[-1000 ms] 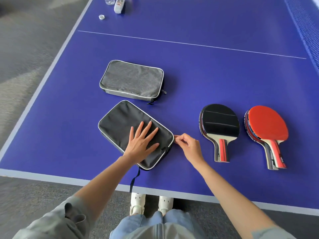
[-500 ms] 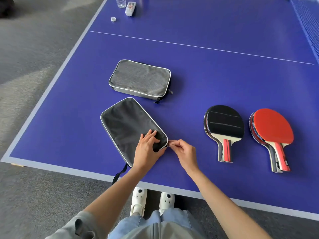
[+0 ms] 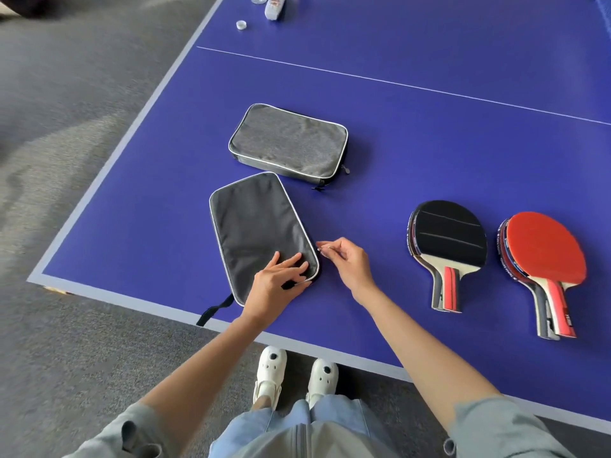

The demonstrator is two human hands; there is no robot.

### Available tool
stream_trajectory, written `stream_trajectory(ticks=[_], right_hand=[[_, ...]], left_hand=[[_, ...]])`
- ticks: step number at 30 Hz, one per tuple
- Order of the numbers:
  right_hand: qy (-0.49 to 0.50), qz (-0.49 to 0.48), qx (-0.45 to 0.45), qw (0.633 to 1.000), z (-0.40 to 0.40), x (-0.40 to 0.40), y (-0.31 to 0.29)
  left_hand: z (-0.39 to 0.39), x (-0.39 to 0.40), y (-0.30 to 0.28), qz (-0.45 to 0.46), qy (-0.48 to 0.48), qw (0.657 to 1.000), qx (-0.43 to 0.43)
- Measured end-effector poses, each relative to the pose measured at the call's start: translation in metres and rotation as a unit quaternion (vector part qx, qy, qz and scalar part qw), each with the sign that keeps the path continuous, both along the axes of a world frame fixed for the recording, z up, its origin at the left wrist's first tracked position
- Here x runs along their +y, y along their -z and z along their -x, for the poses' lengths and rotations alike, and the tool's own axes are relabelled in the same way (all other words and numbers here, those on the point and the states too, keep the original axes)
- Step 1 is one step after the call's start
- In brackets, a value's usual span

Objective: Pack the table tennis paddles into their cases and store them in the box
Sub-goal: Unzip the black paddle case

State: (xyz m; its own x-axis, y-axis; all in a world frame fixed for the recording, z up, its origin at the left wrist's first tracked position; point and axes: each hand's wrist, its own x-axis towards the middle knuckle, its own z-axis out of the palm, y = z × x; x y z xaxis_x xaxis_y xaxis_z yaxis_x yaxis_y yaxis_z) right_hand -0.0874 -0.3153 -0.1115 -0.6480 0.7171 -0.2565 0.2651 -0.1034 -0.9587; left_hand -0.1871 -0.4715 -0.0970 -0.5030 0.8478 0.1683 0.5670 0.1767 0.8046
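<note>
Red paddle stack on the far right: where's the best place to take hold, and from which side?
Take the red paddle stack by its handles, coming in from the near table edge. The handles point toward the person, are narrow enough to wrap, and nothing lies around them; the blades lie flat on the table.

Bright, even daylight fills the frame. The blue table (image 3: 429, 133) looks saturated with no strong glare. Shadows are soft and short, sitting just beside each object. Pale patches of light streak the grey carpet (image 3: 66, 160) in the upper left of the frame. Wide-angle distortion bends the table edges, stretching the lower corners. The centre is fairly sharp; the upper left corner and the clothing along the bottom edge are smeared and soft.
</note>
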Motion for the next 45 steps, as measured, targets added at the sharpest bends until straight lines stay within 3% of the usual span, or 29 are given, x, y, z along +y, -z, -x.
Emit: stream_trajectory(ticks=[6, 14, 20, 25, 32, 39, 45], right_hand=[[0.030, -0.011, -0.010, 0.999, 0.004, -0.006, 0.005], [0.061, -0.105, -0.047, 0.991, -0.017, -0.004, -0.014], [0.075, -0.099, -0.050, 0.991, -0.034, -0.032, -0.019], [0.065, -0.075, -0.028, 0.995, -0.048, -0.035, -0.016], [0.074, -0.136, -0.002, 0.988, -0.030, -0.010, -0.017], [0.076, -0.090, 0.027, 0.993, -0.012, 0.058, -0.023], [0.064, -0.072, 0.010, 0.995, -0.017, 0.061, -0.023]], left_hand=[[0.011, -0.030, 0.001, 0.002, 0.079, 0.997, 0.025], [0.014, -0.006, -0.004, 0.089, -0.011, 0.991, -0.097], [-0.003, 0.037, -0.008, 0.127, -0.063, 0.990, -0.011], [-0.003, 0.035, -0.005, 0.111, -0.020, 0.992, 0.059], [0.002, 0.027, -0.006, 0.085, -0.015, 0.996, 0.013], [0.024, 0.005, -0.004, 0.055, 0.032, 0.998, 0.010], [0.016, 0.023, -0.005, 0.071, 0.003, 0.997, -0.042]])
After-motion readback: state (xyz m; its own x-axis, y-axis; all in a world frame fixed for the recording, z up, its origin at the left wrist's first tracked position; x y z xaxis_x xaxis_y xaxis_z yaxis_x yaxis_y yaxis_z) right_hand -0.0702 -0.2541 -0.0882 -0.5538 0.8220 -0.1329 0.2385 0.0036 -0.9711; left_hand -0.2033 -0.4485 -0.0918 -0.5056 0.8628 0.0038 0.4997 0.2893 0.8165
